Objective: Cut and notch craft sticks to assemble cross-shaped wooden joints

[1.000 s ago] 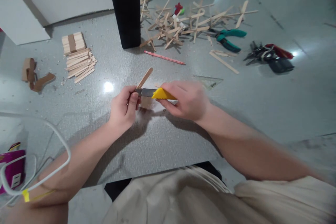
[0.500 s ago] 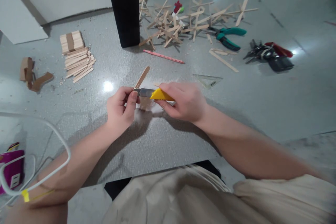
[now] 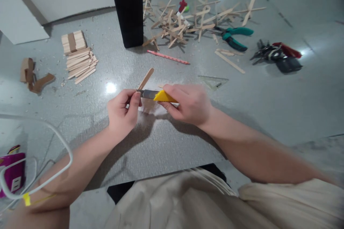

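Note:
My left hand point(image 3: 124, 109) is closed, pinching a wooden craft stick point(image 3: 146, 78) whose rounded end points up and away to the right. In my right hand point(image 3: 189, 104) is a yellow utility knife point(image 3: 164, 96), fingers wrapped round its handle. Its grey blade point(image 3: 148, 94) reaches left to the stick, beside my left thumb. The stick's lower end is hidden by my left fingers. Below the blade, a pale patch with fine dust shows on the grey table point(image 3: 161, 150). A clear set square point(image 3: 213, 82) lies just beyond my right hand.
Stacked craft sticks point(image 3: 82, 65) and brown paper scraps point(image 3: 32, 77) lie left. A black phone point(image 3: 129, 12) stands upright near joined sticks point(image 3: 176, 28). A pink pencil point(image 3: 168, 57), teal pliers point(image 3: 233, 37) and keys point(image 3: 279, 55) lie further right. A white cable point(image 3: 60, 136) loops over my left forearm.
Both hands keep their holds. My left hand has shifted very slightly left; the knife blade stays against the stick. The surroundings are otherwise the same.

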The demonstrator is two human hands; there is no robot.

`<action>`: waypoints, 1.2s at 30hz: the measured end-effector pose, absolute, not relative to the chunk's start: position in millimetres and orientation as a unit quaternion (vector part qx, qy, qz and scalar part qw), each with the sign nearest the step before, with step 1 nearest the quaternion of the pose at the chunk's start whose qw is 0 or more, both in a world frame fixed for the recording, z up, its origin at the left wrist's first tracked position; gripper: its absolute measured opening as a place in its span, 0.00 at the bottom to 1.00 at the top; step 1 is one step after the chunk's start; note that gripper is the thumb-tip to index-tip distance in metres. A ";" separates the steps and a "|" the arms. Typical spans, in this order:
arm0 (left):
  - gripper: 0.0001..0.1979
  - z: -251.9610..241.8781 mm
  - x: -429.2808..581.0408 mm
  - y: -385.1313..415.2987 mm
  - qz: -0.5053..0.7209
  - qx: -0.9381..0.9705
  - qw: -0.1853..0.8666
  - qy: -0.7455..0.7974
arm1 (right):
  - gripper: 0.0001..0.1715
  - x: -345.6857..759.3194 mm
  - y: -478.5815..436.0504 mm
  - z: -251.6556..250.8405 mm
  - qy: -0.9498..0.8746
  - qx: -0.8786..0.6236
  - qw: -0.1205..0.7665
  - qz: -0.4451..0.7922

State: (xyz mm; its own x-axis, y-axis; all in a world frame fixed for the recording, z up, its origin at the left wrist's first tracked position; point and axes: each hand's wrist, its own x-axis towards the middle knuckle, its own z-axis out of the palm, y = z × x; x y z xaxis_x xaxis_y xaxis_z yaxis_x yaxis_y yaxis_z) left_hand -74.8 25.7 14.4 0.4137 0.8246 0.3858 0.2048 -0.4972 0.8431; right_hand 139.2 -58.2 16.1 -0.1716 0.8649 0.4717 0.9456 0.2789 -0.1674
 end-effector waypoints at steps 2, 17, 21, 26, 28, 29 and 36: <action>0.17 14.6 -74.8 25.5 0.421 0.756 0.365 0.344 | 0.21 138.6 -58.6 16.9 -0.759 -0.600 0.240 -0.079; 0.18 10.4 -71.1 27.0 0.431 0.723 0.429 0.327 | 0.18 144.7 -56.6 14.8 -0.753 -0.597 0.262 -0.092; 0.18 10.7 -71.6 27.2 0.424 0.729 0.420 0.335 | 0.18 144.7 -57.6 13.5 -0.763 -0.591 0.252 -0.076; 0.17 10.3 -72.7 29.4 0.419 0.740 0.401 0.341 | 0.18 142.8 -58.5 15.3 -0.753 -0.603 0.252 -0.073; 0.16 9.0 -73.2 30.6 0.420 0.743 0.393 0.341 | 0.18 141.4 -59.7 17.2 -0.748 -0.611 0.247 -0.077; 0.15 8.4 -73.4 31.1 0.421 0.746 0.388 0.341 | 0.18 140.6 -60.4 18.2 -0.745 -0.616 0.243 -0.080; 0.12 8.3 -72.2 30.3 0.424 0.746 0.380 0.344 | 0.17 136.9 -65.9 23.7 -0.739 -0.621 0.242 -0.102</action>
State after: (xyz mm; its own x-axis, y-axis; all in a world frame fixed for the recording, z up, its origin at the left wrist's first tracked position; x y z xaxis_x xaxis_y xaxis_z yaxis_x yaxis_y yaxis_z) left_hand -72.2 30.3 8.3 0.4030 0.8363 0.3717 0.1914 -0.4741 0.8594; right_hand 136.9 -65.9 23.7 -0.1125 0.8683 0.4832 0.9665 0.2086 -0.1498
